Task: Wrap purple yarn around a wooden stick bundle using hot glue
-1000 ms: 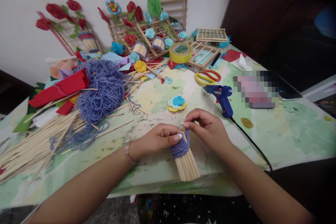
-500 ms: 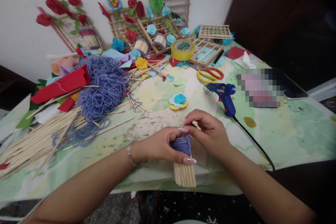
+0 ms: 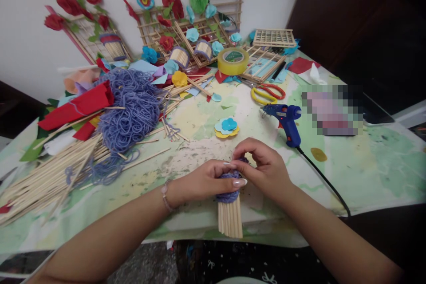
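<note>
Near the front edge of the table, my left hand (image 3: 203, 182) is closed around a small row of wooden sticks (image 3: 230, 219), bare ends pointing toward me. Blue-purple yarn (image 3: 228, 196) wraps the upper part of these sticks, and my left thumb lies across it. Fingertips of my right hand (image 3: 262, 164) pinch together at the top of the wrap, where a bit of the yarn shows; the exact spot they grip is partly hidden. Just beyond both hands lies a layered paper flower (image 3: 226, 128) in blue and yellow.
A blue glue gun (image 3: 286, 124) with a black cord lies to the right, below scissors (image 3: 268, 94) and a tape roll (image 3: 233, 61). At left are a yarn heap (image 3: 129, 111) and many loose sticks (image 3: 49, 177). Stick lattices with paper flowers (image 3: 166, 43) lean on the wall.
The wrapped sticks have tilted slightly to the left, and my left thumb has moved up across the yarn. My right fingers stay pinched at the top.
</note>
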### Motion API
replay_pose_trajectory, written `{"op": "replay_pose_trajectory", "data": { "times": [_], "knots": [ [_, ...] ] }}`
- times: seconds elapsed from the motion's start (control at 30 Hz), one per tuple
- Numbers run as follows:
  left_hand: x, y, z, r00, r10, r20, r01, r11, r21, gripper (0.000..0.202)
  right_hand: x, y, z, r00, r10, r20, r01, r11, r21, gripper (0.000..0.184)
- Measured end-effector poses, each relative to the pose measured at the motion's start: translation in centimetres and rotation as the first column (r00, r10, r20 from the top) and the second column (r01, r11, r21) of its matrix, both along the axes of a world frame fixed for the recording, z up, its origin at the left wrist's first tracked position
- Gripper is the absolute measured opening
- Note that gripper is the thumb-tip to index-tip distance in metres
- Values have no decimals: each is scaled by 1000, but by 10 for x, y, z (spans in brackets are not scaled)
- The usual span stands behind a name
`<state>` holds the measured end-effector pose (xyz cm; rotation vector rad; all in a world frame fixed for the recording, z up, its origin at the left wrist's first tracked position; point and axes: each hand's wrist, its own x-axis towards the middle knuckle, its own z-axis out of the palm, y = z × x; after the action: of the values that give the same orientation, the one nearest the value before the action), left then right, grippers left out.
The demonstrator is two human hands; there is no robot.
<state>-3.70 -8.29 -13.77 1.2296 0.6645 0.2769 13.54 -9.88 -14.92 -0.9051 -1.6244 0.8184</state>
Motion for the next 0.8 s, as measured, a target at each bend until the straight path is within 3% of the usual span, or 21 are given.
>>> {"op": "replay_pose_trajectory", "data": {
  "times": [0.23,0.37,0.5,0.6,0.8],
  "knots": [
    [-1,1,7,1000,-21,-5,21,999,37,42,0,4,-2,994,-99,49,106,977,-186,8],
    [-1,1,8,1000,23,-22,-22,1000,17,45,8,4,-3,972,-236,-8,234,967,-105,6],
    [0,0,6,998,51,-23,-50,998,30,43,16,-2,-1,912,-401,-91,398,916,-51,11],
    [0,-2,5,993,115,-19,-114,991,63,44,19,-8,-1,918,-386,-92,378,921,-94,12],
    [2,-1,3,934,357,12,-356,930,95,46,19,-15,-5,978,-202,44,206,953,-224,29]
  ]
}}
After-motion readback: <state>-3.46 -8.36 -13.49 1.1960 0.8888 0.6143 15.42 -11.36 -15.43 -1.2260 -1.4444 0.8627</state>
